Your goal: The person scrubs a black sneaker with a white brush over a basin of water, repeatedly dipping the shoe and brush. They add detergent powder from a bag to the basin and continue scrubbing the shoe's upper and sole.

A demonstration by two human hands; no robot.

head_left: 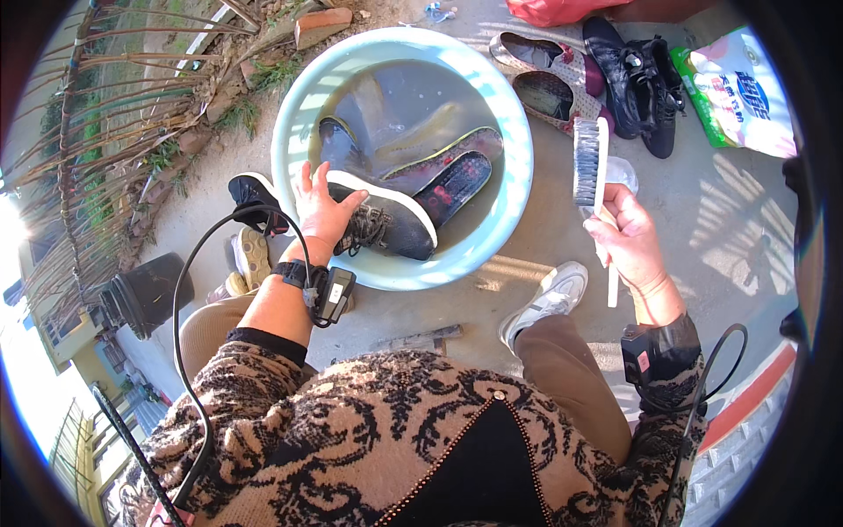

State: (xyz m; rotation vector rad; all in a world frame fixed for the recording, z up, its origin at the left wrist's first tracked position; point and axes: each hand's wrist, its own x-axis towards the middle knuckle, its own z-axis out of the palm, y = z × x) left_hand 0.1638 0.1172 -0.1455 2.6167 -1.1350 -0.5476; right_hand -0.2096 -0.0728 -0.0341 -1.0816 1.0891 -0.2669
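Observation:
A black lace-up sneaker with a white sole [402, 227] rests tilted in the near side of a light-blue plastic basin [510, 191]. My left hand [324, 207] is spread over the sneaker's rear part, fingers apart and thumb beside the laces; any contact is hard to make out. Right of the basin, my right hand [622, 227] grips a white-handled scrub brush [589, 165], bristles facing left. Murky water [421, 85] fills the basin. Two dark patterned insoles [454, 188] and another dark shoe [342, 145] lie partly in it.
Patterned slip-on shoes [546, 92], black shoes [632, 85] and a detergent bag [737, 92] stand at upper right. A translucent plastic item [621, 172] is behind my right hand. To the left are another sneaker [253, 197], a black bucket [155, 290] and a stick fence [72, 151].

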